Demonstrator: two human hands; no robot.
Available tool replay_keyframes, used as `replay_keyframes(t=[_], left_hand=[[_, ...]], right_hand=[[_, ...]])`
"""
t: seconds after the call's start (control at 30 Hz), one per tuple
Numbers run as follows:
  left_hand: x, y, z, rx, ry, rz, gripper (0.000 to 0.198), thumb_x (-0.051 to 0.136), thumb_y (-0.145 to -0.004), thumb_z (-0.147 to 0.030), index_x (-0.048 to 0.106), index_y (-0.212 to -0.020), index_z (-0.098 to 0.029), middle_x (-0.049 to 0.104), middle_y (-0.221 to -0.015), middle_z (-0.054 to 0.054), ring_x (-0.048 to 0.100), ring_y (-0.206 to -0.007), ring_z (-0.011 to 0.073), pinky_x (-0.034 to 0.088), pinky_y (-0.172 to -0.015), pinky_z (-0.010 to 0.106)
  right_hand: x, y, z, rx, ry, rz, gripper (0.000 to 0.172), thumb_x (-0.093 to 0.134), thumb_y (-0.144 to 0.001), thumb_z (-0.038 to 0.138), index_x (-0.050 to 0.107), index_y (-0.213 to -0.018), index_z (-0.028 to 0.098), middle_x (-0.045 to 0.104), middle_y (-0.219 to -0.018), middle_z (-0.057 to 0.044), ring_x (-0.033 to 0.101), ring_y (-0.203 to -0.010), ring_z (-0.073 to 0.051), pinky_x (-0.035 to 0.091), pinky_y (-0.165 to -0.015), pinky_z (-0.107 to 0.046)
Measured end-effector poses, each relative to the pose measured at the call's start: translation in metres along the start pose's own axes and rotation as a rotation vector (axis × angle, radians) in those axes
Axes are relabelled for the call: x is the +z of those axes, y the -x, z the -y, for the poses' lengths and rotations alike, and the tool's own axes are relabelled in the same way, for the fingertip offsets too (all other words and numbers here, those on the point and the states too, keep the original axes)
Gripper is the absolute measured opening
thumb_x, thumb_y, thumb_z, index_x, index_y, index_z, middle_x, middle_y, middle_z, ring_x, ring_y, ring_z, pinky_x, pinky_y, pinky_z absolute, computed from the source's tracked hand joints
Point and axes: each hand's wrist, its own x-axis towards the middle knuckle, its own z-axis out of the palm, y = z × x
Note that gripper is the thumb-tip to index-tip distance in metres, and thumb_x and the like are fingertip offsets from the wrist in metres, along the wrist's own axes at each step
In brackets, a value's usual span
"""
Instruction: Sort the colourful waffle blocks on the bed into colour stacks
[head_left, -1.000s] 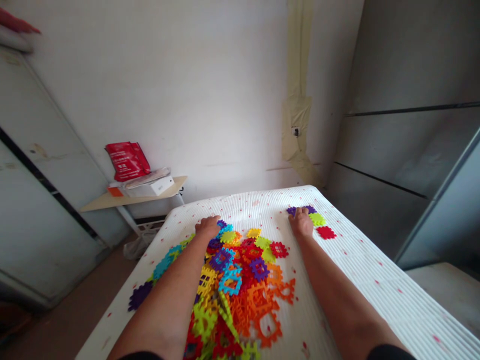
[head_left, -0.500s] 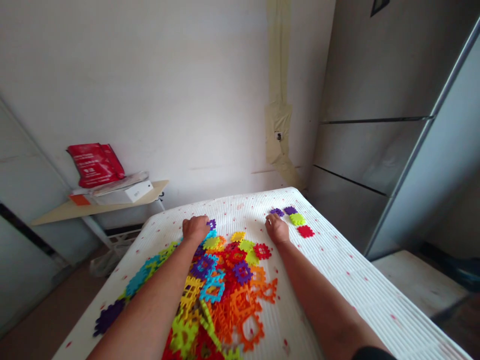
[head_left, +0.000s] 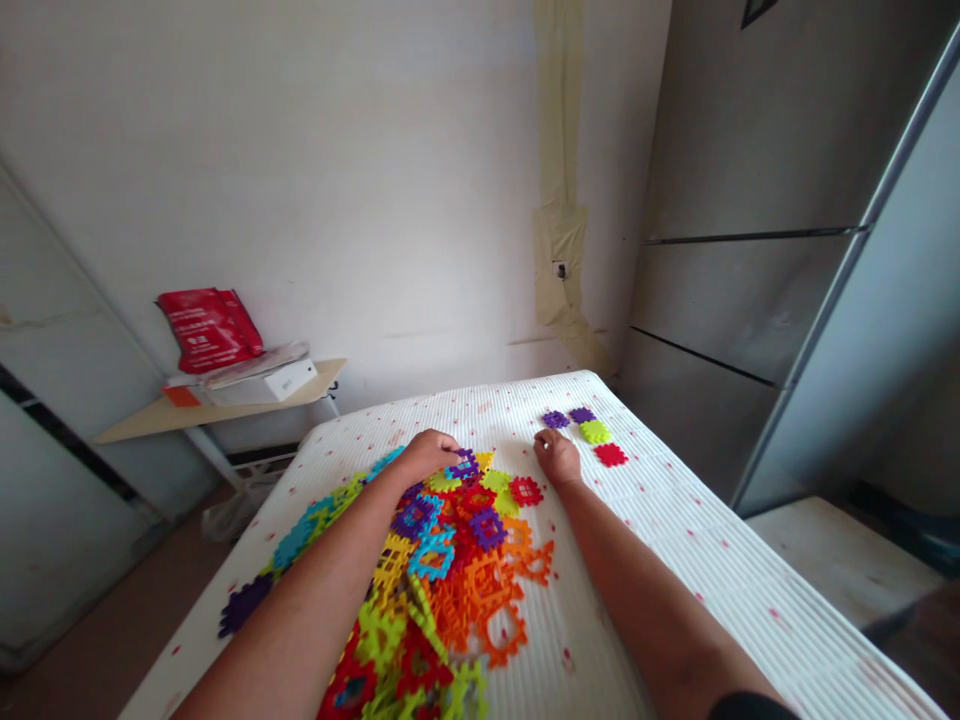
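My left hand [head_left: 429, 455] is closed, its fingers pinching a purple square interlocking piece [head_left: 463, 464] with cut-out openings, above the far side of a mixed pile of toothed plastic pieces. In that pile are orange frame pieces [head_left: 491, 580], a red windowed piece [head_left: 526, 491] and a blue frame piece [head_left: 433, 554]. My right hand [head_left: 557, 457] rests on the table to the right of the pile with its fingers curled together; what they hold, if anything, is hidden. Just beyond it lie a purple flower-edged piece [head_left: 555, 419], another purple piece [head_left: 582, 414], a lime piece [head_left: 595, 432] and a red piece [head_left: 611, 455].
A white ribbed cloth with red specks covers the table [head_left: 675, 540]. At the left, a small shelf [head_left: 135, 419] carries a red bag [head_left: 210, 330] and a white box [head_left: 277, 382]. A grey refrigerator [head_left: 720, 300] stands at the right, and a wall rises behind the table.
My left hand has moved right across the far side of the pile with the purple piece. My right hand stays in nearly the same place. The view has shifted slightly.
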Motion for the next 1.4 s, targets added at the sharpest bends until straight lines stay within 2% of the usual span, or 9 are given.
replay_keyframes(t=[0.13,0.27,0.37,0.43,0.5,0.6,0.83,1.1,1.4], left_hand=[[-0.001,-0.001,-0.008,0.041,0.014,-0.038,0.021,0.059,-0.062,-0.029,0.07,-0.074,-0.016,0.065,-0.065,-0.001,0.059,-0.065,0.0161,0.043,-0.06,0.024],[0.007,-0.006,-0.019,0.104,-0.066,-0.144,0.015,0.056,-0.064,-0.019,0.067,-0.074,-0.016,0.064,-0.067,-0.002,0.058,-0.068,0.0146,0.042,-0.063,0.023],[0.014,-0.009,-0.028,0.169,-0.152,-0.212,0.014,0.055,-0.066,-0.015,0.064,-0.076,-0.017,0.062,-0.07,-0.002,0.057,-0.069,0.0135,0.042,-0.065,0.023],[0.018,-0.009,-0.033,0.219,-0.222,-0.25,0.014,0.055,-0.066,-0.013,0.062,-0.076,-0.018,0.062,-0.074,-0.001,0.056,-0.073,0.014,0.042,-0.068,0.024],[0.02,-0.008,-0.039,0.273,-0.303,-0.285,0.014,0.053,-0.067,-0.01,0.06,-0.075,-0.019,0.061,-0.077,0.001,0.055,-0.079,0.0159,0.041,-0.072,0.026],[0.023,-0.004,-0.047,0.358,-0.428,-0.313,0.015,0.05,-0.071,-0.007,0.058,-0.073,-0.019,0.06,-0.076,0.003,0.052,-0.083,0.0185,0.04,-0.074,0.029],[0.03,0.003,-0.054,0.477,-0.646,-0.349,0.018,0.044,-0.079,-0.007,0.058,-0.071,-0.017,0.059,-0.075,0.008,0.051,-0.083,0.0233,0.038,-0.072,0.035],[0.033,0.012,-0.057,0.531,-0.749,-0.376,0.017,0.045,-0.08,-0.008,0.058,-0.074,-0.017,0.058,-0.078,0.009,0.05,-0.083,0.0246,0.038,-0.073,0.038],[0.036,0.012,-0.057,0.555,-0.75,-0.376,0.015,0.047,-0.081,-0.01,0.058,-0.075,-0.018,0.057,-0.077,0.007,0.05,-0.084,0.0229,0.039,-0.073,0.036]], right_hand=[[0.0,0.002,0.004,-0.008,-0.301,0.053,0.019,0.048,-0.076,0.022,0.066,-0.081,0.02,0.069,-0.086,-0.003,0.061,-0.081,-0.016,0.045,-0.072,-0.025],[-0.002,0.005,0.013,0.132,-0.812,0.229,0.019,0.053,-0.071,0.031,0.063,-0.078,0.017,0.067,-0.072,-0.002,0.056,-0.057,-0.012,0.043,-0.052,-0.023],[-0.007,0.007,0.021,0.133,-1.113,0.363,0.026,0.058,-0.068,0.039,0.062,-0.08,0.016,0.068,-0.081,-0.004,0.054,-0.056,-0.01,0.04,-0.048,-0.02],[-0.011,0.007,0.027,0.13,-1.201,0.445,0.031,0.06,-0.069,0.044,0.061,-0.081,0.016,0.068,-0.085,-0.005,0.055,-0.056,-0.009,0.039,-0.046,-0.019],[-0.015,0.007,0.033,0.127,-1.204,0.495,0.034,0.06,-0.069,0.048,0.06,-0.079,0.015,0.067,-0.081,-0.006,0.054,-0.055,-0.009,0.039,-0.044,-0.019],[-0.022,0.006,0.041,0.092,-1.147,0.478,0.034,0.062,-0.068,0.048,0.06,-0.073,0.015,0.064,-0.075,-0.004,0.053,-0.056,-0.009,0.04,-0.044,-0.019],[-0.027,0.005,0.051,0.058,-0.948,0.486,0.024,0.067,-0.06,0.036,0.062,-0.071,0.015,0.056,-0.061,0.002,0.048,-0.054,-0.008,0.04,-0.047,-0.019],[-0.034,0.001,0.049,-0.057,-0.7,0.473,0.028,0.07,-0.058,0.036,0.066,-0.075,0.014,0.061,-0.067,0.002,0.049,-0.06,-0.009,0.039,-0.057,-0.022],[-0.033,0.001,0.044,-0.032,-0.943,0.565,0.031,0.073,-0.053,0.034,0.063,-0.077,0.015,0.06,-0.066,0.003,0.047,-0.057,-0.008,0.039,-0.056,-0.023]])
